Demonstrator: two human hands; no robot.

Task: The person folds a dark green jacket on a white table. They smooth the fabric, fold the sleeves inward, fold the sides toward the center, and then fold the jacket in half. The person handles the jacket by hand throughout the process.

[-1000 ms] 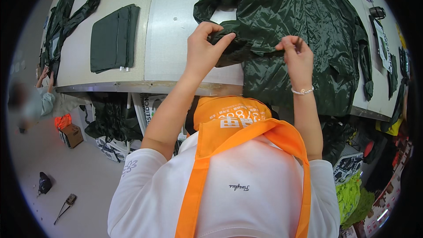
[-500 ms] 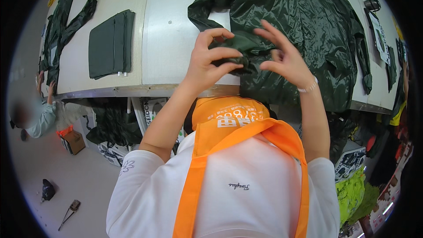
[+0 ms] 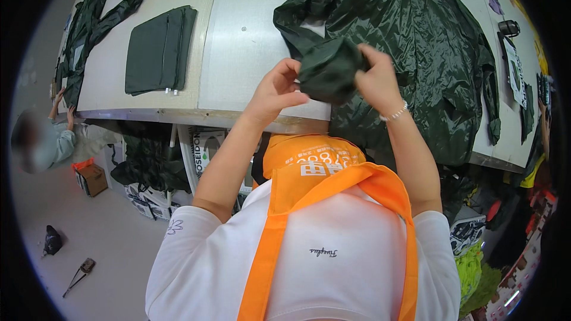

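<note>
A shiny dark green rain jacket (image 3: 410,53) lies spread on the table in front of me. Its left-hand sleeve bends back toward me, and the bunched sleeve end (image 3: 330,71) is raised between my hands. My left hand (image 3: 276,90) has its curled fingers at the left edge of that cloth, partly hidden by it, with the thumb lying below. On the other side, my right hand (image 3: 380,83) grips the sleeve end's right edge; its fingers are somewhat blurred.
A folded stack of dark green garments (image 3: 160,50) lies left on the table (image 3: 232,65). Farther left, another person (image 3: 50,137) handles a green garment (image 3: 89,30). A black roll-shaped object (image 3: 509,28) and a printed sheet (image 3: 514,68) are at the right. Dark cloth fills the space under the table.
My right hand was raised with spread fingers; now it is closed on the sleeve end. The sleeve end has been opened out wider and lifted between both hands. The view has shifted slightly.
</note>
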